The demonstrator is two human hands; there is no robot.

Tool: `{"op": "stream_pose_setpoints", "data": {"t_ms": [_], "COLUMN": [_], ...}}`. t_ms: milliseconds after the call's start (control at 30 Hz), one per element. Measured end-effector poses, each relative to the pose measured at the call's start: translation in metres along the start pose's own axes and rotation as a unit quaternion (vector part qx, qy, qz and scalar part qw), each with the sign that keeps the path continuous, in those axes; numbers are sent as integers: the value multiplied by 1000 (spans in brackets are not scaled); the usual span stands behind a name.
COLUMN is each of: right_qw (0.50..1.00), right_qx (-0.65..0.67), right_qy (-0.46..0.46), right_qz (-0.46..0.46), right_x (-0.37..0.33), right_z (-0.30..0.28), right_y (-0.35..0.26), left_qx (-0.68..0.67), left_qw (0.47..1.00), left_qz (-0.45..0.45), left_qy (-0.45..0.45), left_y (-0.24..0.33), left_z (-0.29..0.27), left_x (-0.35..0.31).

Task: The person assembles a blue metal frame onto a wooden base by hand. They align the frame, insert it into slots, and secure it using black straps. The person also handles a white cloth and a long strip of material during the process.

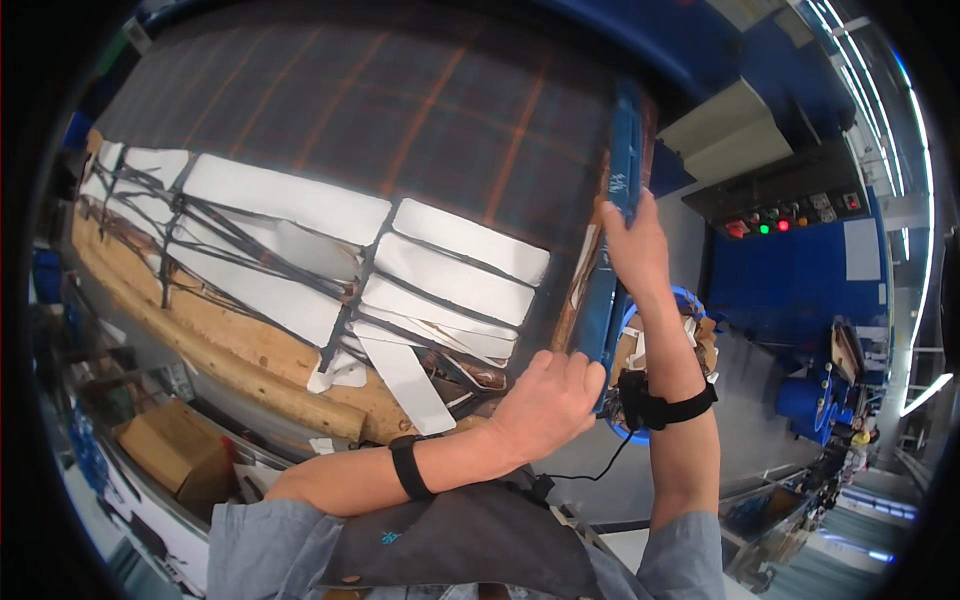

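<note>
Dark plaid fabric (pixel 420 90) with orange lines covers most of the table. At its right edge runs a long blue bar (pixel 600 305). My right hand (pixel 640 250) wraps around the upper part of this bar, thumb on the near side. Lower down, my left hand (pixel 548 408) is closed, knuckles up, beside the bar's near end; whatever its fingers grip is hidden. White cut panels (pixel 455 275) lie on the near part of the table, separated by thin dark fabric strips (pixel 372 245). One loose white strip (pixel 408 382) slants toward my left forearm.
The table's worn wooden edge (pixel 220 310) curves along the near left. A cardboard box (pixel 180 450) stands below it. Right of the bar is a blue bin (pixel 690 300) filled with scraps. Beyond it, a control panel (pixel 780 215) with lit buttons sits on a blue machine.
</note>
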State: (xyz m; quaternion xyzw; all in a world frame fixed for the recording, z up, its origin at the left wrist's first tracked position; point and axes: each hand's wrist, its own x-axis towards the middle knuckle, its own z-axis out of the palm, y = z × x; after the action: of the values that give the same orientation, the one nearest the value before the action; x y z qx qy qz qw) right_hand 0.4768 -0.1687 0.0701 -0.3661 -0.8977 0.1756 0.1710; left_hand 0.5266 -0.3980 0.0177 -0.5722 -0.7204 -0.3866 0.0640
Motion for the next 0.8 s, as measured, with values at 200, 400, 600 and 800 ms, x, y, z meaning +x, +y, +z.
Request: {"op": "stream_pose_setpoints", "data": {"t_ms": [200, 400, 600, 800], "right_qw": [990, 956, 918, 904], "right_qx": [135, 287, 390, 423], "right_qy": [22, 36, 74, 52], "right_qz": [45, 52, 14, 20], "right_x": [5, -3, -10, -46], "right_z": [-1, -12, -28, -68], "right_y": [11, 48, 47, 38], "left_qx": [94, -95, -209, -250], "left_qw": [993, 993, 975, 962], "left_qz": [65, 71, -25, -77], "left_qy": [12, 21, 65, 80], "left_y": [5, 1, -28, -49], "left_z": [13, -8, -21, -36], "left_x": [2, 9, 29, 76]}}
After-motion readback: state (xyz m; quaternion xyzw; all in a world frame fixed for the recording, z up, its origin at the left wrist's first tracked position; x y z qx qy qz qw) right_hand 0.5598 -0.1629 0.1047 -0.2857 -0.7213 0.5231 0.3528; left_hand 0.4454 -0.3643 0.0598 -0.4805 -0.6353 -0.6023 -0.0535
